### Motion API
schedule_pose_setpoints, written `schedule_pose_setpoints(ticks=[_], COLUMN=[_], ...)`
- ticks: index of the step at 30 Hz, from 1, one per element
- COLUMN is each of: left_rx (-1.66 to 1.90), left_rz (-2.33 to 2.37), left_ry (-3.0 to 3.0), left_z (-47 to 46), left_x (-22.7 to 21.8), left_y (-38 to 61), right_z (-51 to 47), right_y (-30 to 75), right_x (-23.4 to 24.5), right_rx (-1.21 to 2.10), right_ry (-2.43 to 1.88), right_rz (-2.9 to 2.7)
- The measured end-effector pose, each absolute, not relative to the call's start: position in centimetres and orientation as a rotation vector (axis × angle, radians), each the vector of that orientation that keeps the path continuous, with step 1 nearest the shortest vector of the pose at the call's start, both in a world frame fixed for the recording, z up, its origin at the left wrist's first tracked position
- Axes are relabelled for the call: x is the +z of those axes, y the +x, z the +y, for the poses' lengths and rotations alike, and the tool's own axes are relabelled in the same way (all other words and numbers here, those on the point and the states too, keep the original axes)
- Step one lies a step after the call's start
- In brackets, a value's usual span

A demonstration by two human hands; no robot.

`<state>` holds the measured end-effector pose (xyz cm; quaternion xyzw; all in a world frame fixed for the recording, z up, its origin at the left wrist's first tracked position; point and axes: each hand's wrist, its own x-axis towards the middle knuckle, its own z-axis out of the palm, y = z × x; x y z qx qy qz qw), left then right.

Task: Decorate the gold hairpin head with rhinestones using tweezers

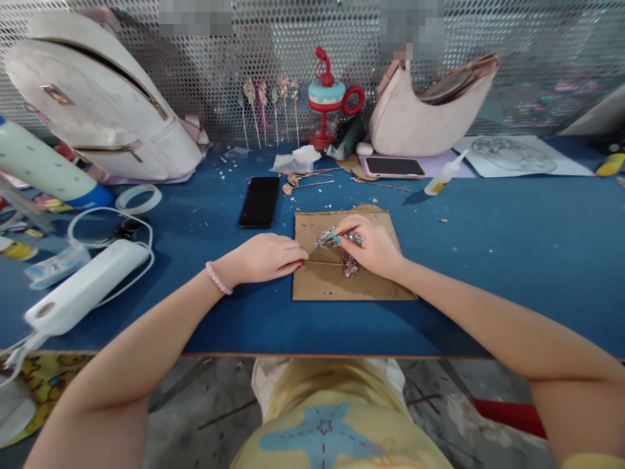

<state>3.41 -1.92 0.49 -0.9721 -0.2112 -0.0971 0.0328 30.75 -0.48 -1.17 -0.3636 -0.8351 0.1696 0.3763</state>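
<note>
My left hand (266,257) rests at the left edge of a brown cardboard sheet (312,286), its fingertips closed on the end of a thin stick (325,263). At the stick's other end is a piece covered in shiny chips (349,266), partly under my right hand. My right hand (368,244) is closed on thin dark tweezers (347,231), whose tips point left into a heap of glittery chips (324,237) on the cardboard. The fingers hide part of the heap and of the tweezers.
Beyond the cardboard lie a black phone (260,202), several loose sticks (312,184) and a small glue bottle (445,176). Decorated sticks (263,107) stand upright near a red-handled cup (326,98). A white power strip (85,286) lies left; a bag (430,127) stands behind.
</note>
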Motion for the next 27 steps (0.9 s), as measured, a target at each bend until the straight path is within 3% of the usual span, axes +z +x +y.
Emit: schedule_pose_setpoints(ticks=[12, 27], left_rx=[-0.294, -0.286], left_rz=[-0.63, -0.645], left_ry=[-2.981, -2.982], left_z=[-1.97, -2.03], left_x=[0.66, 0.83], left_y=[3.3, 3.44], right_z=[-1.05, -1.29], right_y=[31.22, 30.9], right_x=[-1.21, -1.22], right_rx=[0.315, 0.433], right_ry=[-0.719, -0.665], right_rz=[-2.162, -2.276])
